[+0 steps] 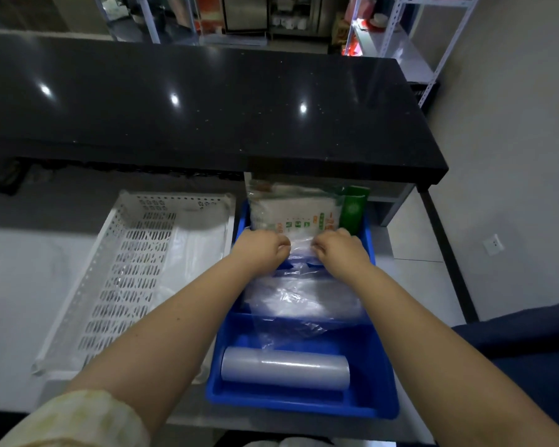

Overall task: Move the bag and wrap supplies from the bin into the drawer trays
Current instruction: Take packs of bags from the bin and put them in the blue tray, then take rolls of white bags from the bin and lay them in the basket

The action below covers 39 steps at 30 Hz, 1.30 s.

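A blue divided drawer tray (380, 401) stands in front of me. Its near compartment holds a roll of clear wrap (284, 368). Loose clear plastic bags (304, 298) lie over the middle compartments. At the far end stand a printed pack of bags (291, 208) and a green box (354, 209). My left hand (262, 246) and my right hand (339, 248) are both closed on the top edge of a clear plastic bag (300, 248) between them. The white perforated bin (136, 272) sits to the left with some clear plastic (200, 246) inside.
A black glossy countertop (207, 108) overhangs the far end of the tray. Grey floor tiles lie to the right, with a wall socket (493, 244). A metal shelf rack (410, 37) stands at the back right. A dark blue surface (530, 343) is at my right.
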Motion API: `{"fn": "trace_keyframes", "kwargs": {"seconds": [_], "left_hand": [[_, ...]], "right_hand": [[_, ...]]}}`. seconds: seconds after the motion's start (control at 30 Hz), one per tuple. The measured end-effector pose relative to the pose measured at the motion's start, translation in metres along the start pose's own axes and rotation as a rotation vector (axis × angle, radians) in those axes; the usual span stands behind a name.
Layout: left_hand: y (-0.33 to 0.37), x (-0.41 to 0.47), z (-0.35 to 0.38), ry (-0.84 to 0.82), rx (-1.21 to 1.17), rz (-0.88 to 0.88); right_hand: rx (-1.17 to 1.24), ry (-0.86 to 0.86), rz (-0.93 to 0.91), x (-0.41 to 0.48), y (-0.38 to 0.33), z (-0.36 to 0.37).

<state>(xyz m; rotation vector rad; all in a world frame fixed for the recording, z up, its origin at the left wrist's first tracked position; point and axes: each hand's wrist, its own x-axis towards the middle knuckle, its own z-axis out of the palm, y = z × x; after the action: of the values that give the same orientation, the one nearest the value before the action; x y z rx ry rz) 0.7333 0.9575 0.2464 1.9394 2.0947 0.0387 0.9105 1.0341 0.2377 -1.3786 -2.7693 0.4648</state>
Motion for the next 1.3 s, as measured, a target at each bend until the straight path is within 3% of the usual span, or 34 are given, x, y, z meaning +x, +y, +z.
{"fn": "trace_keyframes", "kwargs": {"seconds": [0.1,0.3,0.63,1.0,1.3], "left_hand": [[0.0,-0.008,-0.016,0.149,0.005,-0.004],[-0.019,-0.041,-0.039,0.415,0.034,-0.137],[-0.122,-0.21,-0.041,0.636,0.031,-0.62],[-0.288,-0.512,0.005,0.664,0.078,-1.147],[-0.373,-0.702,0.048,0.602,0.024,-1.411]], "right_hand": [[0.002,0.157,-0.087,0.004,-0.015,-0.012],[0.028,0.216,-0.332,0.024,-0.071,-0.034],[0.071,0.101,-0.748,-0.001,-0.247,0.007],[0.001,0.069,-1.131,-0.107,-0.549,0.104],[-0.05,-0.086,-1.374,-0.19,-0.742,0.191]]}}
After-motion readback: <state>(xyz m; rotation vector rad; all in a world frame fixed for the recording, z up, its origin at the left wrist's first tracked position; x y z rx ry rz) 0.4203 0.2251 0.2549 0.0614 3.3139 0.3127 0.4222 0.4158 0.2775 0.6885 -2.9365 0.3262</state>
